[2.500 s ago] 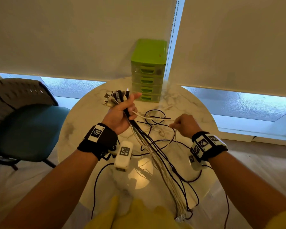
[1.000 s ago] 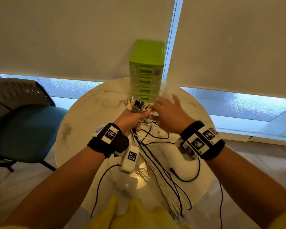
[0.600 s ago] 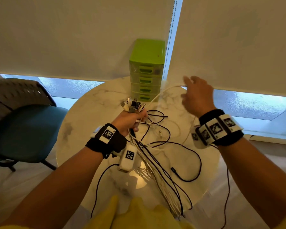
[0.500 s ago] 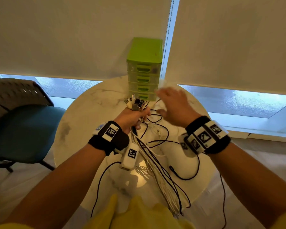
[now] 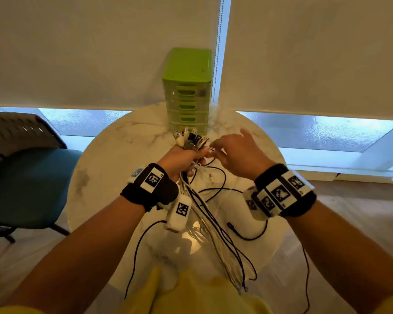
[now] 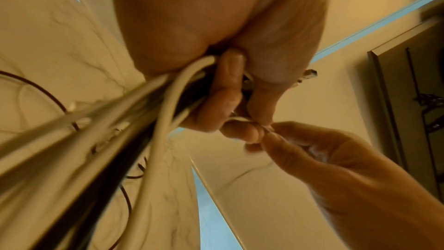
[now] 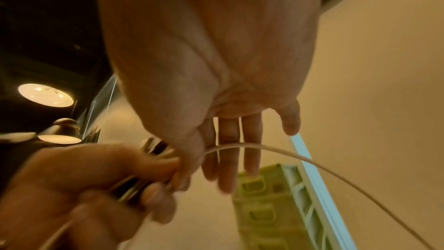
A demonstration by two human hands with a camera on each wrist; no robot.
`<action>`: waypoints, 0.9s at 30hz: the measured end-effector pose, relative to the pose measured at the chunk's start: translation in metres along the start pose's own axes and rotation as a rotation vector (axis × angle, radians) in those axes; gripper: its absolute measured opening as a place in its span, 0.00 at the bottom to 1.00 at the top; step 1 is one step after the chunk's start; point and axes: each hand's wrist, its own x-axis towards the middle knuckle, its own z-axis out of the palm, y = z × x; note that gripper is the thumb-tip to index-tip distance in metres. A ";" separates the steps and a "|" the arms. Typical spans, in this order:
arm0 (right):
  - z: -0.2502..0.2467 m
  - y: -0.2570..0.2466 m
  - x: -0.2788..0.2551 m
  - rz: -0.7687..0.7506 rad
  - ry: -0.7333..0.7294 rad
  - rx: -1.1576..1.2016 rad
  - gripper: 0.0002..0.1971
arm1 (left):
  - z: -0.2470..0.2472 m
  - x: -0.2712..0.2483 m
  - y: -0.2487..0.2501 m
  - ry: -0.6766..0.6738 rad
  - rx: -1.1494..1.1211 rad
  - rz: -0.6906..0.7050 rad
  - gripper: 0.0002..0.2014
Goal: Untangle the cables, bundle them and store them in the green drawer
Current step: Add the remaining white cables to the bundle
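Observation:
My left hand (image 5: 182,157) grips a bundle of white and black cables (image 5: 204,218) above the round marble table (image 5: 114,168). The connector ends (image 5: 191,139) fan out above the fist, and the long tails hang toward me over the table's near edge. My right hand (image 5: 227,152) is right beside the left thumb and pinches a thin white cable (image 7: 264,147) between thumb and forefinger, its other fingers straight. In the left wrist view the bundle (image 6: 96,140) runs out of the fist. The green drawer unit (image 5: 187,91) stands at the table's far edge, all drawers closed.
A loose black cable (image 5: 247,236) and a few more loops lie on the table under my right wrist. A blue chair (image 5: 21,177) stands to the left of the table. Lowered white blinds (image 5: 77,53) hang just behind the drawer unit.
My right hand swung out to the right and up with a white cable, then came back; it now meets the left thumb. My left hand has kept its grip on the bundle.

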 end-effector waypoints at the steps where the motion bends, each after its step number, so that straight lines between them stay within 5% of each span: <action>1: 0.003 -0.001 -0.003 -0.016 0.001 0.038 0.11 | 0.004 0.000 0.002 -0.006 0.009 0.001 0.07; 4: -0.005 0.025 -0.013 0.161 0.042 0.233 0.12 | 0.012 -0.002 0.002 -0.031 0.063 0.000 0.09; 7: -0.018 0.084 -0.030 0.428 0.235 0.289 0.12 | 0.019 0.000 -0.003 0.033 0.001 -0.020 0.09; 10: -0.033 0.148 -0.053 0.694 0.380 0.157 0.14 | 0.034 0.003 -0.001 0.056 -0.165 -0.005 0.09; 14: -0.041 0.194 -0.087 0.936 0.326 -0.012 0.28 | 0.068 0.008 0.016 -0.055 -0.268 0.037 0.15; 17: -0.029 0.176 -0.105 0.752 0.320 0.340 0.35 | 0.105 0.009 0.028 -0.127 -0.315 0.028 0.19; 20: -0.008 0.126 -0.117 0.438 -0.078 1.036 0.34 | 0.147 0.008 0.037 -0.161 -0.362 0.045 0.19; 22: 0.013 0.103 -0.122 0.282 -0.326 1.148 0.31 | 0.171 0.008 0.041 -0.182 -0.380 0.064 0.19; 27: 0.060 0.102 -0.141 0.356 -0.344 1.215 0.04 | 0.190 0.015 0.046 -0.212 -0.414 0.064 0.19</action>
